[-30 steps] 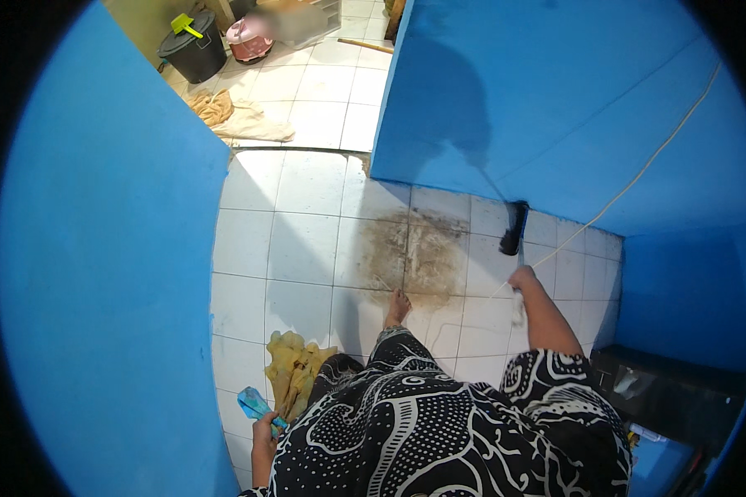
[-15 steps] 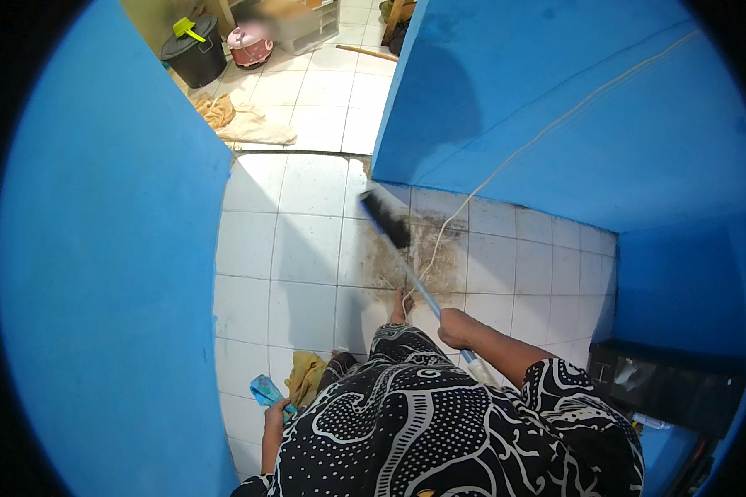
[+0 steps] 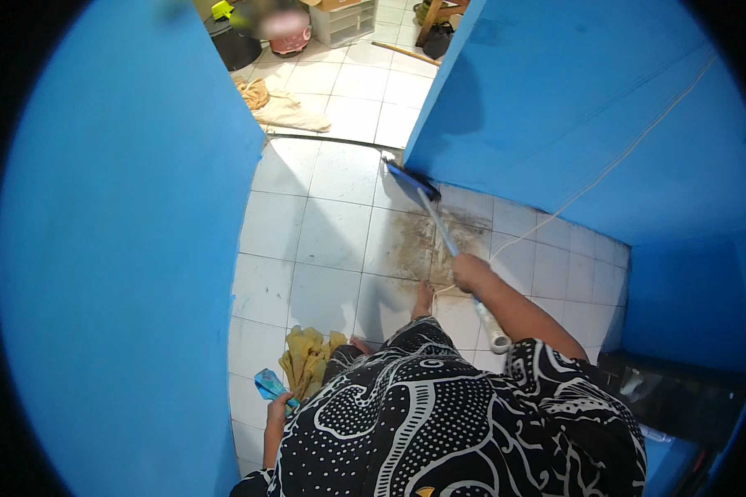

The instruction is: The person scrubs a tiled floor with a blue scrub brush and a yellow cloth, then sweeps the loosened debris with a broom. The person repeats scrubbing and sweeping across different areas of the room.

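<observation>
1. Right hand (image 3: pixel 473 273) wraps the broom (image 3: pixel 438 219), its head shifted from over the stain (image 3: pixel 413 242) to beyond; sweeping apparently reaches the wall (image 3: pixel 539 108).
2. Left hand (image 3: pixel 278 408) pinches a blue bundle (image 3: pixel 268 383), left of the stain.

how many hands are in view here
2: the right hand grips the broom near the middle of the picture; the left hand is at lower left, holding a blue item. No others show.

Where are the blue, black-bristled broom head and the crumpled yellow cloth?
Blue, black-bristled broom head (image 3: pixel 407 176): head camera view, on its blue backing.
Crumpled yellow cloth (image 3: pixel 305 358): head camera view, middle of its visible folds.
</observation>
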Available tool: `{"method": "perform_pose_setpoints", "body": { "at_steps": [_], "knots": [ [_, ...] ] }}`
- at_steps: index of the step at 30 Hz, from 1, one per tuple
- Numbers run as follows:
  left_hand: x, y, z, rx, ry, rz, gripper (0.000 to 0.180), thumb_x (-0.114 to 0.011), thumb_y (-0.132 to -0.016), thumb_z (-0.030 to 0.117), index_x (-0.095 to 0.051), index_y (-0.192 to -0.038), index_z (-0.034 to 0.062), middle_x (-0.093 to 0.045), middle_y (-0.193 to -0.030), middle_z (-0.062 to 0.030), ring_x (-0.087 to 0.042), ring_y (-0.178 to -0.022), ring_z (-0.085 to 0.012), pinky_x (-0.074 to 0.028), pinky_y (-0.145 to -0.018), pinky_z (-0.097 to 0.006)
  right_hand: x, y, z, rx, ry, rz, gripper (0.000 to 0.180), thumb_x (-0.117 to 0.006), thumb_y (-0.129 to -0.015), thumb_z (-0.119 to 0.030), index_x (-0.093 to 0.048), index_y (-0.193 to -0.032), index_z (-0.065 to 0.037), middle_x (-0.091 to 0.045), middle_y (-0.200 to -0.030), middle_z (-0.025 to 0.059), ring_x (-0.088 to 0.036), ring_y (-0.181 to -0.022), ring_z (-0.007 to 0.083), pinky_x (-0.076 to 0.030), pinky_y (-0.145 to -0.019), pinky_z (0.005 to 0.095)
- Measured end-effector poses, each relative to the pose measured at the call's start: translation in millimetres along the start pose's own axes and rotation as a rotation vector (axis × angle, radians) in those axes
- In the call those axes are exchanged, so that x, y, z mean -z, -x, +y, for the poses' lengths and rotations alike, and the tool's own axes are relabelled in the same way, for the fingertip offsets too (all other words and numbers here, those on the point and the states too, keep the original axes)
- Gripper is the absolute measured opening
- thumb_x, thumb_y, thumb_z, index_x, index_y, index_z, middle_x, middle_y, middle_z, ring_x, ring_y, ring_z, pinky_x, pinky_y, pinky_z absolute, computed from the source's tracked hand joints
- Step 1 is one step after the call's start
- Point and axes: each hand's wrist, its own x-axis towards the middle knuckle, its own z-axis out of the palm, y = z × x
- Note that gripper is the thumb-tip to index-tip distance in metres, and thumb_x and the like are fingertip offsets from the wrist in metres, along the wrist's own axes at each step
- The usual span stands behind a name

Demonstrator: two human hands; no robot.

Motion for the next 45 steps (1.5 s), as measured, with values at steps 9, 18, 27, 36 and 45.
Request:
{"method": "perform_pose_setpoints", "body": {
  "at_steps": [9, 18, 27, 36, 45],
  "knots": [
    [47, -32, -38, 0.037, -0.295, 0.089, 0.03, -0.066, -0.073, 0.024, -0.066, -0.079, -0.0047, -0.064, -0.078, -0.0097, -0.06, -0.073, -0.0174, -0.046, -0.068, -0.031, -54, 65, -103, 0.342, -0.33, -0.365, 0.037, -0.056, -0.076, -0.015, -0.056, -0.109, 0.003, -0.061, -0.095, 0.0258, -0.061, -0.088, 0.0358, -0.045, -0.082, 0.0393],
    [59, -9, -45, 0.0, -0.043, 0.059, 0.025, -0.064, -0.075, 0.02, -0.064, -0.083, -0.0031, -0.062, -0.08, -0.0083, -0.058, -0.069, -0.0174, -0.047, -0.065, -0.032, -36, 144, -9, -0.106, -0.466, -0.091, 0.03, -0.055, -0.077, -0.011, -0.056, -0.104, 0.004, -0.062, -0.075, 0.0187, -0.063, -0.063, 0.0253, -0.049, -0.052, 0.0348],
    [70, -31, -55, -0.009, -0.181, -0.016, 0.031, -0.063, -0.077, 0.026, -0.067, -0.085, -0.0038, -0.064, -0.082, -0.0089, -0.057, -0.073, -0.016, -0.045, -0.069, -0.03, -146, -8, 203, -0.411, 0.148, -0.137, 0.015, -0.07, -0.067, -0.021, -0.07, -0.073, -0.007, -0.067, -0.079, 0.0128, -0.066, -0.067, 0.0231, -0.051, -0.063, 0.0359],
    [98, -1, -58, 0.008, 0.098, 0.01, 0.017, -0.063, -0.077, 0.015, -0.059, -0.082, -0.0006, -0.059, -0.072, -0.0074, -0.059, -0.061, -0.0192, -0.048, -0.054, -0.03, -186, 109, 75, -0.261, -0.221, -0.362, 0.021, -0.063, -0.066, -0.015, -0.061, -0.077, 0.003, -0.062, -0.07, 0.0178, -0.063, -0.058, 0.0267, -0.05, -0.052, 0.0381],
    [-9, 45, 7, 0.024, -0.083, -0.049, 0.017, -0.063, -0.076, 0.016, -0.056, -0.081, 0.0015, -0.056, -0.063, -0.0063, -0.052, -0.046, -0.0165, -0.042, -0.04, -0.027, -119, 192, 21, 0.087, -0.674, -0.352, 0.035, -0.06, -0.076, -0.014, -0.058, -0.104, 0.006, -0.059, -0.068, 0.0138, -0.056, -0.059, 0.0211, -0.046, -0.054, 0.0354]
  ]
}}
